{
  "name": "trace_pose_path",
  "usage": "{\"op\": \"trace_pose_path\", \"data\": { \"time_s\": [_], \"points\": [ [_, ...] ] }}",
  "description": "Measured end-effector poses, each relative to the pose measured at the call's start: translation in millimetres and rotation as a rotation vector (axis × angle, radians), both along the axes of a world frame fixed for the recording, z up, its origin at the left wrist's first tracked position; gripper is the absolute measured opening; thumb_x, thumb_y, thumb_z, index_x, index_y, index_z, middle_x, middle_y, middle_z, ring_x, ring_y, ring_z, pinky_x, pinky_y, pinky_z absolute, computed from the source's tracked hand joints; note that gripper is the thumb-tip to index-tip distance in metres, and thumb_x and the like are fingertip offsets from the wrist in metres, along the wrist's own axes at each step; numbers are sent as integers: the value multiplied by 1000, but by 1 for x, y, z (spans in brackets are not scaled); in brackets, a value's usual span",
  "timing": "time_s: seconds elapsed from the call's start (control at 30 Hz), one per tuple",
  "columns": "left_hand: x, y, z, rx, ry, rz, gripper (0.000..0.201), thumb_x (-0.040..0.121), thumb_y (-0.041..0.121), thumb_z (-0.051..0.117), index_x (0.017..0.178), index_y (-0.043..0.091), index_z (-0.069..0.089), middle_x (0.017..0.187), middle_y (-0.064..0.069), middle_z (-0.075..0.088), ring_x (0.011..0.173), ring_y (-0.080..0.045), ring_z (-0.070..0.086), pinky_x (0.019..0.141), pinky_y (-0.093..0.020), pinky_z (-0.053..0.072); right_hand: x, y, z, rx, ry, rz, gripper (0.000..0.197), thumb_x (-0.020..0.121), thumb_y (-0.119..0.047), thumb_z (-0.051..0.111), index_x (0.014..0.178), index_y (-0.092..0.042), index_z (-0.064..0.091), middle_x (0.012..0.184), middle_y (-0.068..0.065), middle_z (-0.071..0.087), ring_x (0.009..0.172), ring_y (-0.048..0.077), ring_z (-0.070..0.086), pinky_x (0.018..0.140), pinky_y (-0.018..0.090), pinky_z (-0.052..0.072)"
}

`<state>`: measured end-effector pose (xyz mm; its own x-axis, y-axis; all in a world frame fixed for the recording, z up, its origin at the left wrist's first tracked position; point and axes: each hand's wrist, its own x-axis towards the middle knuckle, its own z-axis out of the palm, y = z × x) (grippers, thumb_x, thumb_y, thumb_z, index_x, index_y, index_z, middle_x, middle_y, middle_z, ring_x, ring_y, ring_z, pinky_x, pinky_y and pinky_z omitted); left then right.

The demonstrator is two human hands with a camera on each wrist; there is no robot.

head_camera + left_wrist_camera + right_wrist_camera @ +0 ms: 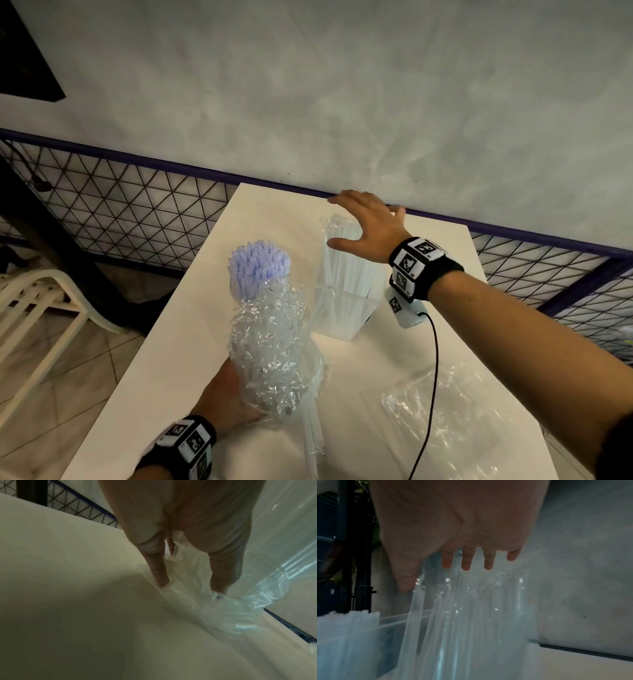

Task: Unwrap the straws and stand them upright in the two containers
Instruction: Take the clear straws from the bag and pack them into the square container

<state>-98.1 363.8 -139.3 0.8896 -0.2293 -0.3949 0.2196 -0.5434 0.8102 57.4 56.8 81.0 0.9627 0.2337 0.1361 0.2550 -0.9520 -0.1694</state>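
My left hand [228, 390] grips a bundle of pale lilac straws [259, 263] low down, holding it upright over the white table [164, 363]. Crumpled clear wrap [270, 346] is pushed down around the bundle's lower part. In the left wrist view my fingers [160, 574] and thumb pinch that wrap [228, 609]. My right hand [364, 222] hovers open, fingers spread, just above clear straws [342, 260] standing in a clear square container [346, 320]. From the right wrist, the fingertips [465, 565] sit over the straw tops [471, 601]. Only one container shows plainly.
An empty clear wrapper [442, 407] lies on the table at the right. A few loose straws [313, 431] lie near the front edge. A black cable [433, 387] hangs from my right wrist. A wire fence [120, 212] and a white chair [41, 301] stand to the left.
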Motion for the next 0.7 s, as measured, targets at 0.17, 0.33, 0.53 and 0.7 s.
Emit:
{"op": "trace_pose_path", "data": {
  "time_s": [0.17,0.33,0.53,0.7],
  "points": [
    [0,-5,18,14,-29,3,111,36,55,91,126,18,38,114,6,59,113,-12,57,102,-27,42,8,13,4,-101,71,257,44,96,-50,53,139,-54,43,157,-21,31,147,12,24,104,48,23],
    [0,-6,18,23,4,-12,116,37,72,81,127,10,42,106,6,62,106,-12,60,98,-28,46,6,5,4,-251,167,110,34,101,-48,43,132,-41,58,158,-21,29,151,15,17,111,51,15],
    [0,-6,17,69,8,32,101,54,20,90,138,10,33,107,1,52,97,-18,54,89,-24,44,-46,11,30,107,-152,312,45,72,-1,47,97,-28,72,124,-7,63,114,23,53,90,47,42],
    [-3,-6,21,28,-58,5,105,36,57,88,128,29,46,116,17,59,109,3,55,86,0,36,-129,26,7,92,133,671,47,62,3,48,89,-24,75,100,-6,70,92,20,61,72,38,54]
  ]
}}
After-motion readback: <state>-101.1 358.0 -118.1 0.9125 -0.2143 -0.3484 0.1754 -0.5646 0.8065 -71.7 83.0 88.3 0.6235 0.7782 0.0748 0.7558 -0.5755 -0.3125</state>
